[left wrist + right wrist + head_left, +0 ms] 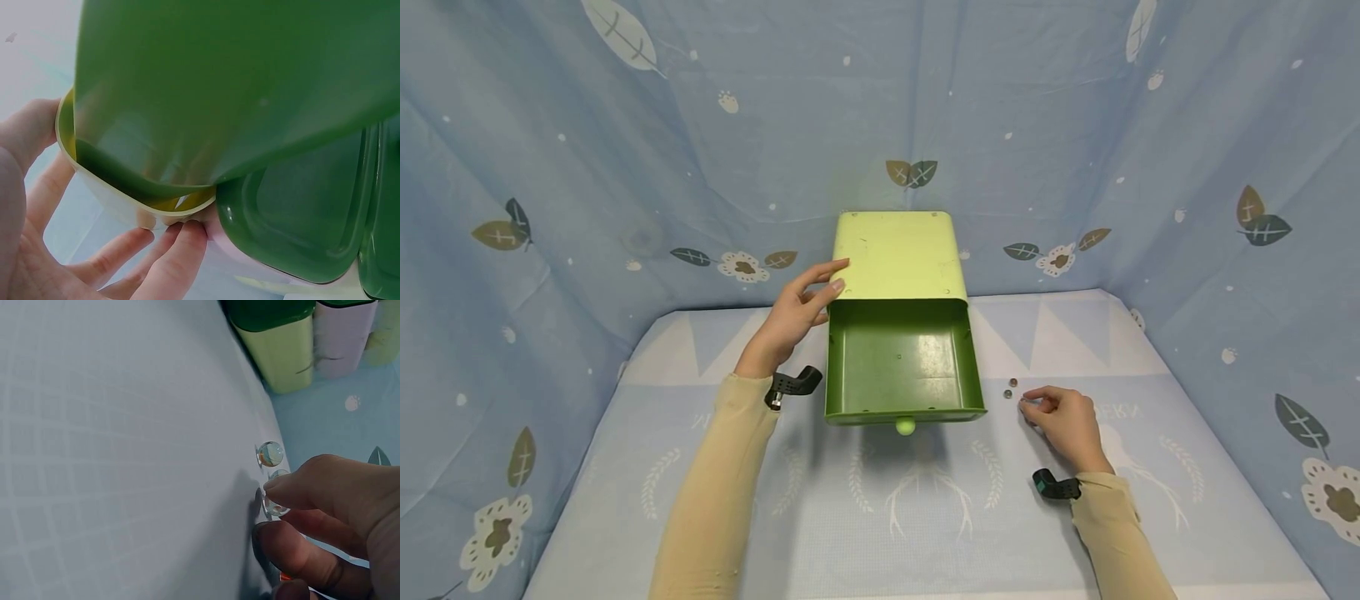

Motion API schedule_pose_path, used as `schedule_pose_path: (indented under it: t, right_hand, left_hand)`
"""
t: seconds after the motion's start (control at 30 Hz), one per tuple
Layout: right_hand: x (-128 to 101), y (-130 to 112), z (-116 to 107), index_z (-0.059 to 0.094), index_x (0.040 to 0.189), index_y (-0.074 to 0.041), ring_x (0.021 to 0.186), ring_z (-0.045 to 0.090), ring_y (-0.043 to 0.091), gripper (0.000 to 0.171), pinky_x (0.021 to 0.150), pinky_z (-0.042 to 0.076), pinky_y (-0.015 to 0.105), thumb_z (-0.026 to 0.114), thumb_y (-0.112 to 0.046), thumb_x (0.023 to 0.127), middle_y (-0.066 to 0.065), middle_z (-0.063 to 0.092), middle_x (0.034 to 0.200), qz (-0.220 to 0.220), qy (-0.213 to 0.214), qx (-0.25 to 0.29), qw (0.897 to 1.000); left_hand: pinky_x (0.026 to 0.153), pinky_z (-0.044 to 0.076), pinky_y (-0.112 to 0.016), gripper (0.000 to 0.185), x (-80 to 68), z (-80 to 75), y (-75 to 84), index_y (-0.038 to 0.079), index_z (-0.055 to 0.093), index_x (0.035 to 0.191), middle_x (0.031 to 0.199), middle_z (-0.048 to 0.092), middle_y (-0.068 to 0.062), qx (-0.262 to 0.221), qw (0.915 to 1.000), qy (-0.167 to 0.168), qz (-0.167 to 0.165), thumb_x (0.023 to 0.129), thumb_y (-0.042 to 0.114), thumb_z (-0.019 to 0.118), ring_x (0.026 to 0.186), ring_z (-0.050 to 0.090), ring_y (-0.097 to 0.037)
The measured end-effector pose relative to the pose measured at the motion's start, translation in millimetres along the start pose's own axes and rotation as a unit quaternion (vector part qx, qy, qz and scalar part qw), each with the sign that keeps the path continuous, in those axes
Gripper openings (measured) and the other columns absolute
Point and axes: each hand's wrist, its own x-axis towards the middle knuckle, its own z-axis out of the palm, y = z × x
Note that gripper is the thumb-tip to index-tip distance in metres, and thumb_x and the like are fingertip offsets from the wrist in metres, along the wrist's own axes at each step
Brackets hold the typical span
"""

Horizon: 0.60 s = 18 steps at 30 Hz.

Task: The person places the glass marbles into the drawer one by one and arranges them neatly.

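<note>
A green drawer box stands at the back of the table; its pale green casing [895, 254] holds a dark green drawer [901, 367], pulled out towards me, with a round knob [906, 427]. My left hand [831, 279] rests with straight fingers against the casing's left front corner. In the left wrist view its fingers [169, 247] lie under the casing's rim [134, 190]. To the right of the drawer my right hand [1026, 406] lies on the cloth and pinches a small glass marble [275, 507] between finger and thumb. Two more marbles [1012, 382] [270, 454] lie just beyond it.
The table is covered with a pale blue printed cloth [925, 508]. Blue leaf-patterned fabric walls [625, 167] close in the back and both sides. The drawer looks empty inside. A black strap sits on each wrist.
</note>
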Motion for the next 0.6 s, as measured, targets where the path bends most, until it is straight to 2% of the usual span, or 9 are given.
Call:
schedule_pose_path:
  t: [0.6]
  right_hand:
    - [3.9, -11.7, -12.7, 0.085, 0.11, 0.0, 0.055, 0.053, 0.015, 0.018, 0.05, 0.044, 0.026, 0.085, -0.014, 0.098, 0.002, 0.067, 0.071, -0.011, 0.019, 0.026, 0.999]
  left_hand:
    - [0.12, 0.041, -0.067, 0.049, 1.0, -0.6, -1.1, 0.032, 0.056, 0.162, 0.162, 0.037, -0.009, -0.002, 1.0, 0.0, 0.001, 0.114, 0.042, 0.062, 0.146, 0.049, -0.031]
